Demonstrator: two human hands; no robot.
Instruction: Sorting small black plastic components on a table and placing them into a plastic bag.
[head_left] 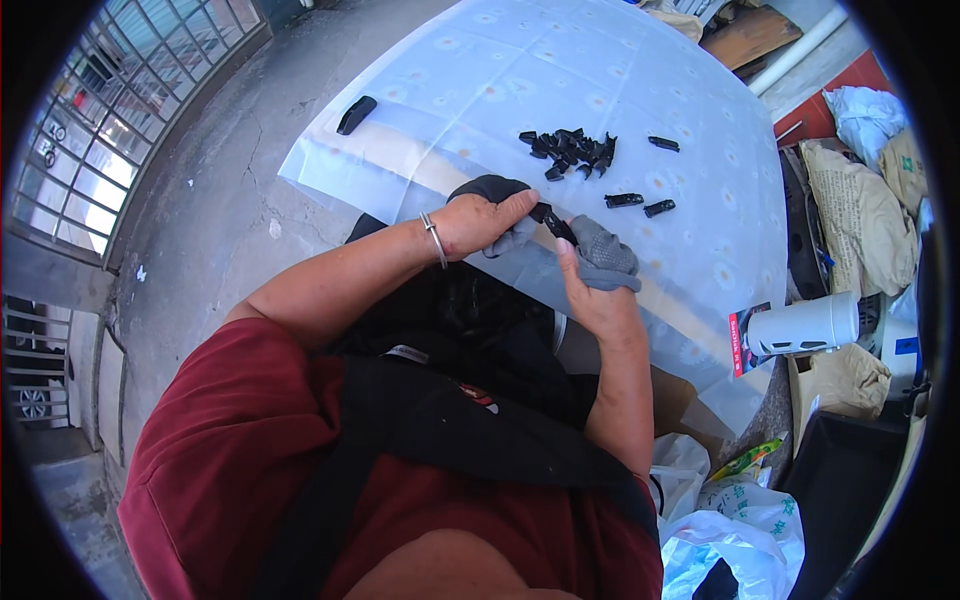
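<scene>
My left hand (482, 222) and my right hand (597, 275) meet over the near edge of the table. Grey and black fabric, like glove pieces, covers the fingers of both; the thumbs are bare. Between them is a small, elongated black plastic part (558, 224), pinched from both sides with the thumbs on top. A loose pile of small black plastic pieces (570, 150) lies just beyond. To the right of the pile rest separate black parts of similar long shape, one of them a black piece (623, 200) close to my right hand.
A pale flowered cover (440, 110) spreads over the table. At its far left lies a larger black object (356, 115). A white cylinder (803, 325) stands at the right edge, near paper sacks (858, 205). Plastic bags (735, 540) lie at the lower right.
</scene>
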